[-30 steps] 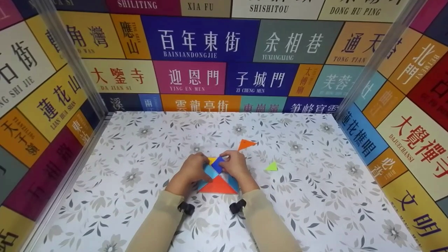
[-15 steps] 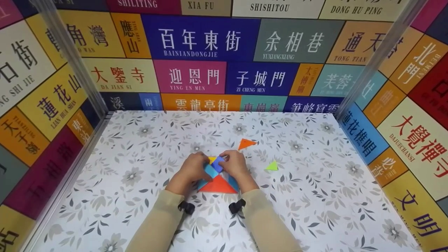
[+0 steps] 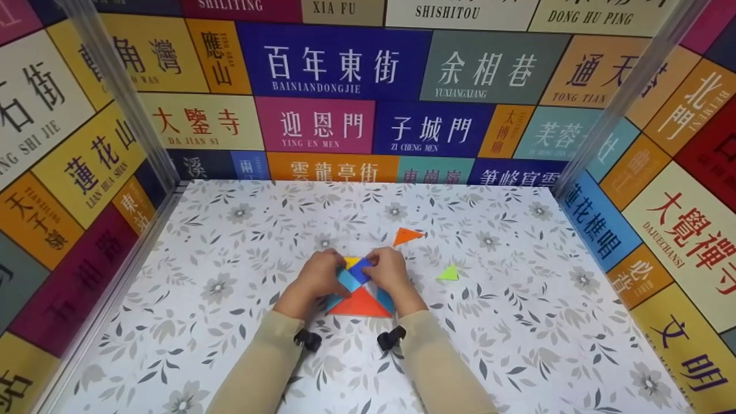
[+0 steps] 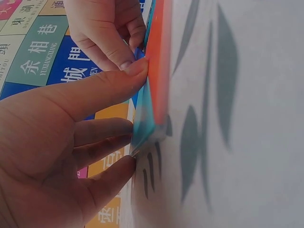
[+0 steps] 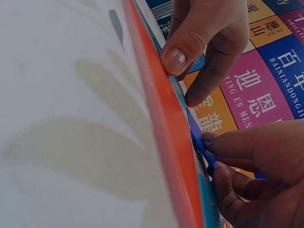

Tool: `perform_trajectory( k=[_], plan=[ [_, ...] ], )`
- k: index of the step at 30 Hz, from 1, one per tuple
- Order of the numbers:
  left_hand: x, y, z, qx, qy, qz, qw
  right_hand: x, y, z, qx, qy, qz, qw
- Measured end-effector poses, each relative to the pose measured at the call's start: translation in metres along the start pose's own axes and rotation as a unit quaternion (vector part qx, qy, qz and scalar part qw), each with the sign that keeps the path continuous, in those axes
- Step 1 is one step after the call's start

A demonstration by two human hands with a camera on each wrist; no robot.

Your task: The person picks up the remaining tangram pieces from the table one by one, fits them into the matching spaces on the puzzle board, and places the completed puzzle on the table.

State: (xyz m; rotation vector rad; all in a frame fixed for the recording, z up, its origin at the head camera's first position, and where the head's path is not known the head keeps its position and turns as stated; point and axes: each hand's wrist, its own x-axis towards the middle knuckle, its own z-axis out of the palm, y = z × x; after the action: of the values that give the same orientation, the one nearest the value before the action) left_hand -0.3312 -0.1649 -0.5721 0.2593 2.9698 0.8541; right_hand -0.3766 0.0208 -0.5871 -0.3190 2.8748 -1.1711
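Note:
Flat tangram pieces lie together in a shallow see-through tray (image 4: 160, 132). A red-orange triangle (image 3: 361, 305) is nearest, with a light blue piece (image 3: 348, 280) beyond it to the left and a yellow piece (image 3: 351, 262) at the far side. My left hand (image 3: 315, 280) rests at the tray's left side, thumb on the pieces and fairly straight fingers touching the edge. My right hand (image 3: 391, 273) pinches a dark blue tangram piece (image 3: 359, 270) between thumb and fingertips. In the right wrist view this piece is tilted above a dark gap. Both hands hide parts of the tray.
An orange triangle (image 3: 407, 236) lies beyond my right hand, and a small lime green triangle (image 3: 449, 273) lies to its right. The table (image 3: 230, 345) has a leaf-patterned cover. Panels with printed signs (image 3: 328, 63) stand behind and at both sides.
The dark blue piece looks lighter half a second ago and dark again now, so its tilt has changed slightly. My hands stay in nearly the same place.

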Motion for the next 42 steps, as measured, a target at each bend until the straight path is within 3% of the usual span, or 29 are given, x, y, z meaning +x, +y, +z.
perform_trajectory(
  k=[17,20,22,27,33,42],
  plan=[
    [-0.001,0.008,0.000,0.061,-0.010,0.025,0.9978,0.001,0.003,-0.001,0.002,-0.003,-0.013,1.000],
    [-0.001,0.010,-0.001,0.072,-0.007,0.055,0.9959,0.000,0.004,-0.001,0.003,0.001,-0.018,1.000],
    [-0.001,0.010,-0.001,0.070,-0.010,0.093,0.9932,0.000,0.005,-0.001,0.004,0.008,-0.027,1.000],
    [-0.002,0.010,-0.002,0.040,-0.041,0.169,0.9839,-0.001,0.004,-0.001,0.004,0.022,-0.047,0.999],
    [-0.002,0.011,-0.001,0.024,-0.066,0.159,0.9848,-0.001,0.005,-0.002,0.012,0.012,-0.032,0.999],
    [0.000,0.009,-0.002,0.027,-0.072,0.152,0.9855,0.000,0.005,-0.012,0.059,0.000,0.006,0.998]
  ],
)
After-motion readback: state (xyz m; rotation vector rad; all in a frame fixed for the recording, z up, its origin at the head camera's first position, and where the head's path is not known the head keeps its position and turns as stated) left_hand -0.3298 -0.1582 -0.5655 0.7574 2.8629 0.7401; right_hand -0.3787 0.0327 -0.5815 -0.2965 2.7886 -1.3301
